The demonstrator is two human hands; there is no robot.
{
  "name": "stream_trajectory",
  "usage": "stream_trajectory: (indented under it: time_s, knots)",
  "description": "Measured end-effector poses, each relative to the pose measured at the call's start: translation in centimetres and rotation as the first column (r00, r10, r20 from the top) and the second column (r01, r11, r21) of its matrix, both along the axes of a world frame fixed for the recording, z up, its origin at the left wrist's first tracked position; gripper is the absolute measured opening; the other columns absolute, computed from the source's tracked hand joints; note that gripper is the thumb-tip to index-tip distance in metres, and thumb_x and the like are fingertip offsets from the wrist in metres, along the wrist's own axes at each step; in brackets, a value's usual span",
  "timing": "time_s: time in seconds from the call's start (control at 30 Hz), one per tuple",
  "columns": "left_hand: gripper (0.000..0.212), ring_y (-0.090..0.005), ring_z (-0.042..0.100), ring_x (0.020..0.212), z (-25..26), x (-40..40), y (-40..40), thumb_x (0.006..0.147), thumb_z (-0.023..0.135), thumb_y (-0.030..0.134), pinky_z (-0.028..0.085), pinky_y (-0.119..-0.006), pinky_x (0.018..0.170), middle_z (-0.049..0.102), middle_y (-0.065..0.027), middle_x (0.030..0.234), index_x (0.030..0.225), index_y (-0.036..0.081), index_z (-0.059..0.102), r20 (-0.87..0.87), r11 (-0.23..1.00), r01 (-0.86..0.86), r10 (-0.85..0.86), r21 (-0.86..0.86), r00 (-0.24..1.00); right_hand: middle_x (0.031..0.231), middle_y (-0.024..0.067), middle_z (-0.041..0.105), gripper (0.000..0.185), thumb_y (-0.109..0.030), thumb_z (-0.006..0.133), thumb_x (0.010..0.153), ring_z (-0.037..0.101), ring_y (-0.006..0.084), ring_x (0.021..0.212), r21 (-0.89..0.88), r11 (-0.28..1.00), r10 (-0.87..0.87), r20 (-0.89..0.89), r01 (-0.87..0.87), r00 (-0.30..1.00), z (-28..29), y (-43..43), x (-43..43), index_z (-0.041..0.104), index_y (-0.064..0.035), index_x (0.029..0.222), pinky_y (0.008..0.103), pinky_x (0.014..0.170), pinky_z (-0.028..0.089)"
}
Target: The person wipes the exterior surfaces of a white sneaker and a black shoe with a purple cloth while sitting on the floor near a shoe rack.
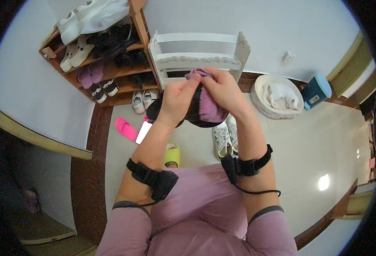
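A soft purple cloth-like piece [212, 107] with a ribbed or fuzzy surface is held up before me, its bunched top pinched between both hands. My left hand [178, 96] grips the bunch from the left, thumb on top. From the right, my right hand [224, 88] closes on the same fabric, fingertips almost touching the left thumb. Dark black material [192, 108] shows beside and below the purple part. Whether the two are one article cannot be made out, as my hands cover much of it. Black straps with small boxes and cables circle both forearms.
A wooden shoe rack [133, 72] and a white slatted rack [197, 59] stand ahead. White sneakers [223, 137], a pink slipper [126, 128] and a yellow-green slipper [172, 155] are on the floor. To the right, a white cat [280, 94] lies in a pet bed [260, 108] beside a blue bin [316, 91].
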State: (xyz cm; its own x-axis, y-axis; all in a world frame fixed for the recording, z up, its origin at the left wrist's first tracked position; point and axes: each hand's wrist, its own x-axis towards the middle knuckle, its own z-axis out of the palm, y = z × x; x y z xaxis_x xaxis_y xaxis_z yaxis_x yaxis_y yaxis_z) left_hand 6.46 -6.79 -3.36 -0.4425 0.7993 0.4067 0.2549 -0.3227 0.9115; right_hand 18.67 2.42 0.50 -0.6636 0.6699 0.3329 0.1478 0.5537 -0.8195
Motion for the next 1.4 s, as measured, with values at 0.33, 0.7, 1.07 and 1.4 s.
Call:
stream_trajectory:
  time_s: [0.33, 0.7, 1.07, 1.4]
  knots:
    - [0.056, -0.0061, 0.037, 0.056, 0.0, 0.7, 1.3, 0.098, 0.057, 0.040, 0.029, -0.029, 0.048, 0.043, 0.0063, 0.057, 0.058, 0.001, 0.055, 0.102, 0.991, -0.134, 0.136, -0.020, 0.985, 0.088, 0.0121, 0.065, 0.025, -0.007, 0.065, 0.070, 0.058, 0.0315, 0.081, 0.682, 0.674, -0.192, -0.211, 0.285, 0.958, -1.2, -3.6, 2.4, 0.063, -0.0035, 0.095, 0.0395, 0.075, 0.048]
    - [0.030, -0.0053, 0.053, 0.063, 2.0, 1.0, 2.5, 0.089, 0.072, 0.027, 0.043, -0.024, 0.055, 0.062, 0.0029, 0.072, 0.074, 0.000, 0.070, 0.400, 0.995, -0.074, 0.093, -0.064, 0.912, 0.098, 0.0101, 0.063, 0.030, -0.013, 0.066, 0.071, 0.058, 0.0317, 0.087, 0.822, 0.521, 0.096, -0.324, 0.229, 0.941, -1.5, -0.1, 4.1, 0.064, -0.0066, 0.100, 0.0409, 0.078, 0.049]
    - [0.023, -0.0049, 0.053, 0.064, 0.4, -0.3, 2.2, 0.087, 0.072, 0.018, 0.044, -0.024, 0.058, 0.065, 0.0026, 0.072, 0.078, -0.003, 0.072, 0.208, 0.975, -0.221, 0.222, -0.031, 0.953, 0.111, 0.0176, 0.060, 0.069, -0.041, 0.081, 0.070, 0.053, 0.0368, 0.106, 0.571, 0.819, -0.083, 0.015, 0.060, 0.996, -1.5, -0.9, 4.0, 0.058, -0.0009, 0.121, 0.0436, 0.095, 0.043]
    - [0.022, -0.0127, 0.062, 0.078, -0.1, -1.6, 2.9, 0.086, 0.069, 0.015, 0.048, -0.028, 0.070, 0.069, -0.0063, 0.092, 0.094, -0.006, 0.069, 0.558, 0.927, -0.362, 0.350, -0.092, 0.753, 0.119, 0.0153, 0.055, 0.044, -0.013, 0.060, 0.075, 0.054, 0.0325, 0.108, 0.878, 0.474, -0.053, -0.051, 0.070, 0.997, -4.6, -3.0, 2.3, 0.059, -0.0005, 0.117, 0.0405, 0.093, 0.049]
